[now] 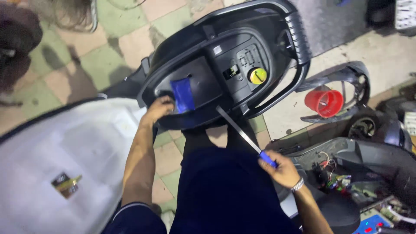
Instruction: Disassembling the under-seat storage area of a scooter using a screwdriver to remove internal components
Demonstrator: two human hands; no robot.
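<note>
A black scooter tail section [225,65] with an open storage tub and a yellow cap [258,76] stands in front of me. My left hand [158,109] rests on the tub's near rim, touching a blue cloth or pouch [183,94] lying inside. My right hand [281,169] grips the blue handle of a long screwdriver [242,134], whose metal shaft points up toward the tub's lower edge. My dark trousers fill the lower middle.
A white scooter seat or panel [65,160] with a small metal part [66,184] on it lies at left. A red cup [324,102], black body panels [351,78] and exposed wiring [333,173] sit at right on the tiled floor.
</note>
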